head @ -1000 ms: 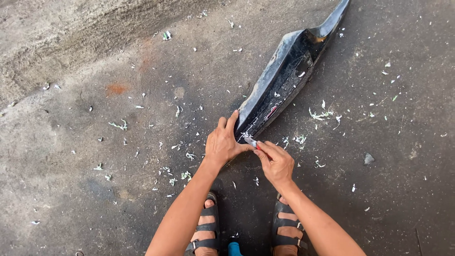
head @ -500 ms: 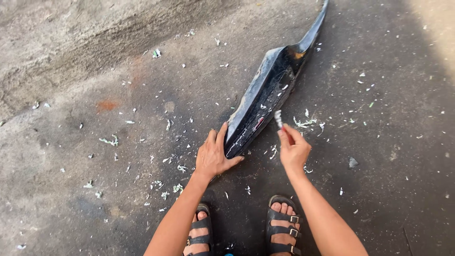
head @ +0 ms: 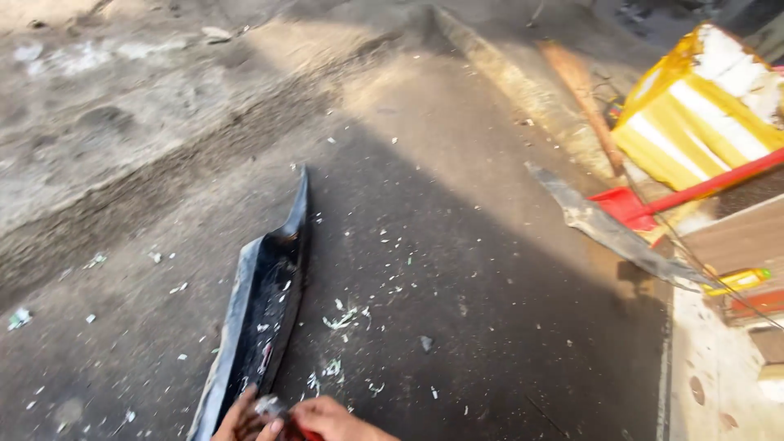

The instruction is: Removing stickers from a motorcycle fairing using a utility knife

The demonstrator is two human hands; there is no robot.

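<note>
The long black panel (head: 261, 327) lies flat on the concrete floor (head: 457, 269), hollow side up. At its near end the left hand (head: 241, 420) steadies the edge while the right hand (head: 331, 420) pinches a small red-handled tool (head: 287, 425), with pale scrapings (head: 343, 318) scattered beside the panel.

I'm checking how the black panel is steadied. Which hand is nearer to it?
Left. The left hand rests on the black panel at its near end; the right hand lies just beside it.
</note>
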